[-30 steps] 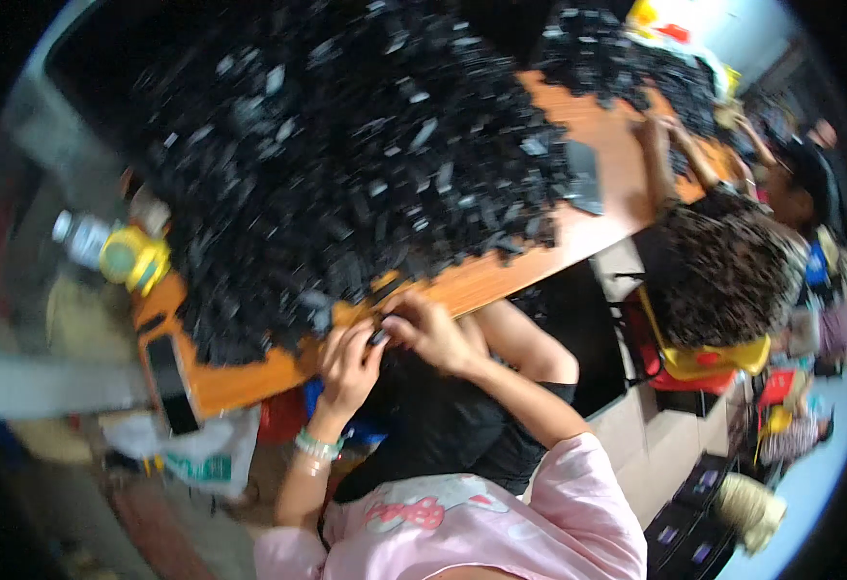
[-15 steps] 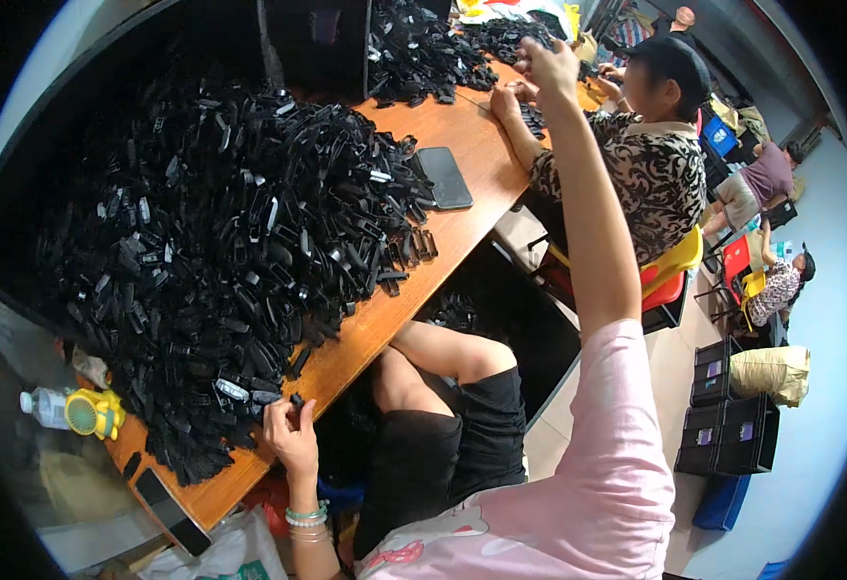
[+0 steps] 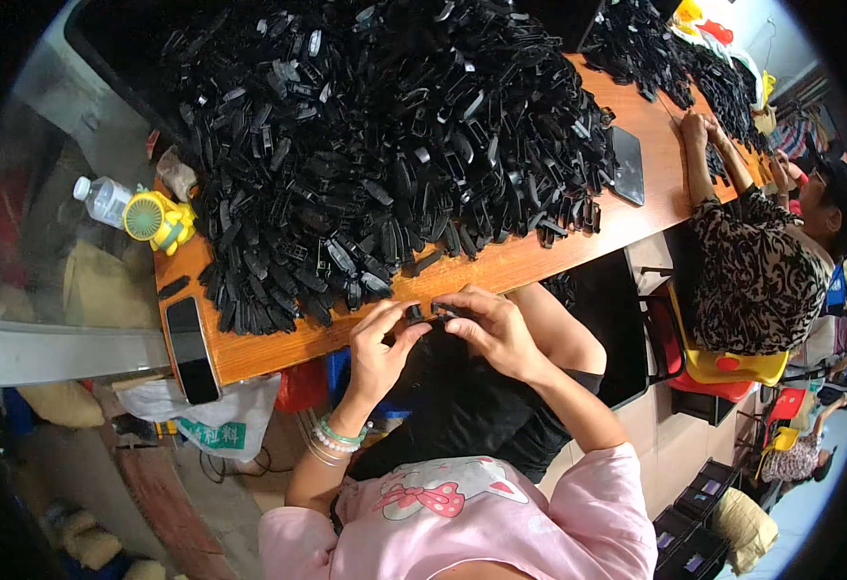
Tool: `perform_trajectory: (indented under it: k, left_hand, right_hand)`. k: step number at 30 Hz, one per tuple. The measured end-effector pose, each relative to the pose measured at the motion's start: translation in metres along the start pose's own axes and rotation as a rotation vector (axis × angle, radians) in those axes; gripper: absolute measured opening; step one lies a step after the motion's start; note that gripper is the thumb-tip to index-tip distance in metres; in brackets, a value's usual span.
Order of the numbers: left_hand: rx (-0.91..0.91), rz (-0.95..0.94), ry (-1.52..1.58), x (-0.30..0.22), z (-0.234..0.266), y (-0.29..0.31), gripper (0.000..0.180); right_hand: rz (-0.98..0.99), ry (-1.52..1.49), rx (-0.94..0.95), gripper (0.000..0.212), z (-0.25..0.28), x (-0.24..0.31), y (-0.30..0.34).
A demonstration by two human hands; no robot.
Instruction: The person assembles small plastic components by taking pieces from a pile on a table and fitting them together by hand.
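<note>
Left hand (image 3: 377, 356): thumb and fingers pinching a small black piece (image 3: 414, 312).
Right hand (image 3: 501, 333): fingers closed on a dark bit (image 3: 440, 310) right beside it; joined or separate, can't tell!
Position: both at the near edge of the bench (image 3: 660, 145).
Heap: black parts (image 3: 375, 164) piled high, just beyond the hands.
Left end: phone (image 3: 191, 348) flat, yellow fan (image 3: 158, 220) touching or near a clear bottle (image 3: 106, 200).
Right: seated co-worker (image 3: 762, 275), patterned shirt.

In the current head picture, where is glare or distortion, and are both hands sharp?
Head view: small glints on the black plastic pieces, pale sheen on the orange table; same view: black crates near the right rim look tilted, corners black; left hand and right hand fairly sharp, the dark parts they hold too small to read.
</note>
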State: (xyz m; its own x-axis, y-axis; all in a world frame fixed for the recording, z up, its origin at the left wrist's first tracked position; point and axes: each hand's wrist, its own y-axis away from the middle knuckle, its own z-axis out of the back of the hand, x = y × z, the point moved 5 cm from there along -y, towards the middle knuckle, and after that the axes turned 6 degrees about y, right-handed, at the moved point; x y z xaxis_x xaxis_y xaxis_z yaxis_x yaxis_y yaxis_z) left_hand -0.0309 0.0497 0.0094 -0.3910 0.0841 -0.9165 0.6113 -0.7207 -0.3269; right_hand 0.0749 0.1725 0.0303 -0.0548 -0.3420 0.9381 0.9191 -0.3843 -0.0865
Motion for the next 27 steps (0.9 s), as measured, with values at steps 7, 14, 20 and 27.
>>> perform_trajectory:
  k: [7,14,20,27]
  left_hand:
    - [0.102,0.008,0.083,-0.024,0.002,0.0,0.02]
    - [0.144,0.027,0.049,-0.036,0.001,-0.006,0.019]
    - [0.071,0.303,0.304,-0.016,-0.012,0.009,0.021]
    - [0.05,0.502,0.601,-0.008,-0.006,0.022,0.03]
  right_hand:
    - [0.015,0.17,0.097,0.028,-0.001,0.008,0.001]
    - [0.342,0.559,-0.064,0.035,-0.008,0.013,0.011]
    - [0.335,0.6,-0.109,0.037,-0.01,0.03,0.007]
    - [0.033,0.094,-0.107,0.02,-0.009,0.012,0.012]
